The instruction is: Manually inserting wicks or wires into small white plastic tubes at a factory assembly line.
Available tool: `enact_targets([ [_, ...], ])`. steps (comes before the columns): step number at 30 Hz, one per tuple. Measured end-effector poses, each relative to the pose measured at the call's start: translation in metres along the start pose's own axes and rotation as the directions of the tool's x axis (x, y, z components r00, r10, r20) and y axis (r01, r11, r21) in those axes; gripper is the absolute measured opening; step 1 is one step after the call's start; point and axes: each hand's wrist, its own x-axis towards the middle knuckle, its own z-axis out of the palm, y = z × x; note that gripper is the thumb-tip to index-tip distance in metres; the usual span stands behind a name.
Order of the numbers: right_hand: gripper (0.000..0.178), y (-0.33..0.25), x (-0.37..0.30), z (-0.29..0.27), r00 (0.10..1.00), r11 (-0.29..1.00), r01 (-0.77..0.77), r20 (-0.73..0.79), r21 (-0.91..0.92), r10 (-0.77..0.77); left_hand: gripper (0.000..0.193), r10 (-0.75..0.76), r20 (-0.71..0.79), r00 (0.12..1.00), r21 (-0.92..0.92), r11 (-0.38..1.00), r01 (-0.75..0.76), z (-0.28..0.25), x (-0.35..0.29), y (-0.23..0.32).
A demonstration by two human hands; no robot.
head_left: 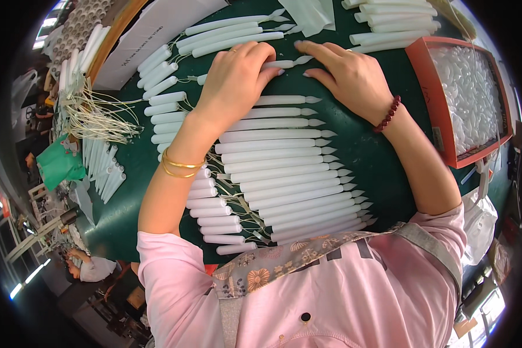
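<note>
My left hand (238, 72) is closed around a white electric taper candle (282, 64), whose clear flame-shaped tip points right. My right hand (354, 72) is just beyond that tip, its thumb and index finger apart on either side of it. Below the hands lies a long row of finished-looking white candles (290, 159) side by side, flame tips to the right. Thin wires join their left ends to short white tubes (209, 203). Farther up, a few more candles (229, 38) lie beside my left hand, with more short tubes (159, 87) to their left.
An orange-red box (420, 87) full of clear flame-shaped tips stands at right. White tubes (394, 23) are piled at the far right. Bundled wires (101, 119) and a green bag (61, 162) are at left. Another person (95, 268) is at lower left.
</note>
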Motion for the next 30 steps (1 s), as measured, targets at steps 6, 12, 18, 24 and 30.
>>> enact_targets([
  [6,0.027,-0.016,0.002,-0.010,0.984,0.987,0.144,0.121,-0.079,-0.133,0.018,-0.082,0.031,0.996,-0.175,0.981,0.086,-0.002,-0.018,0.009],
  [12,0.022,-0.020,-0.001,-0.004,0.986,0.982,0.142,0.109,-0.121,-0.129,0.016,-0.055,0.027,0.998,-0.205,0.977,0.059,-0.001,-0.026,0.009],
  [18,0.021,-0.025,-0.002,-0.004,0.968,0.969,0.220,0.148,-0.109,-0.203,0.021,-0.033,0.044,0.998,-0.237,0.971,0.043,0.000,-0.033,0.010],
  [24,0.021,-0.017,-0.002,0.001,0.935,0.949,0.315,0.172,-0.001,-0.310,0.018,-0.018,0.080,0.997,-0.276,0.960,0.039,0.000,-0.033,0.009],
  [30,0.021,-0.024,0.017,0.001,0.890,0.923,0.380,0.299,-0.066,-0.345,0.013,-0.012,0.011,1.000,-0.279,0.960,0.015,0.003,-0.033,0.009],
])
